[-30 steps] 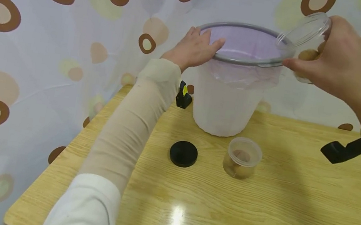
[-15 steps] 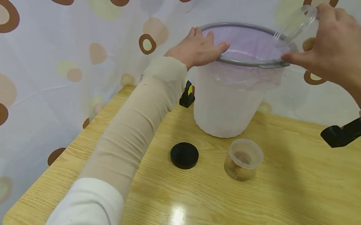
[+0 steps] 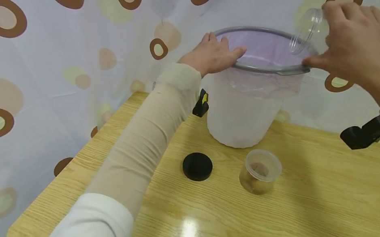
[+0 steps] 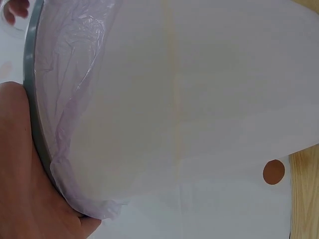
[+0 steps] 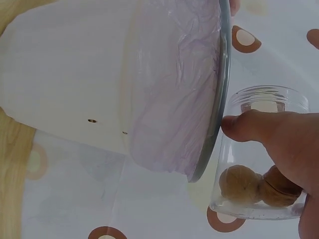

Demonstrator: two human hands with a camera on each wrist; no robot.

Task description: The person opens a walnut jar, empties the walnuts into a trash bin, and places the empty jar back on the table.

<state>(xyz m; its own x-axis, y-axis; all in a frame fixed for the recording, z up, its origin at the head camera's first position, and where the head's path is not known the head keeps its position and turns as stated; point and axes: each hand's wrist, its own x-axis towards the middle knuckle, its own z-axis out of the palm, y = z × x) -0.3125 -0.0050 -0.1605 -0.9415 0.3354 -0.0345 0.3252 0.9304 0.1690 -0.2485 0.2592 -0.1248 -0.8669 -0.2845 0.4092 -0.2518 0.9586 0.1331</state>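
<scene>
My right hand grips a clear plastic jar, tilted with its mouth over the right side of a white trash can. Two walnuts show near the jar's bottom in the right wrist view; the palm may hide others. A purple liner bag folds over the can's grey rim. At the can's left side, my left hand holds the rim, thumb across the top and fingertips over the outer edge. The can's inner bottom is hidden.
A second clear jar, with brown contents, stands uncovered on the wooden table in front of the can. Left of it lies a round black lid. A patterned cloth hangs behind and to the left.
My right hand has risen and moved left, tipping the jar further so its mouth points more into the can. The left hand stays at the rim.
</scene>
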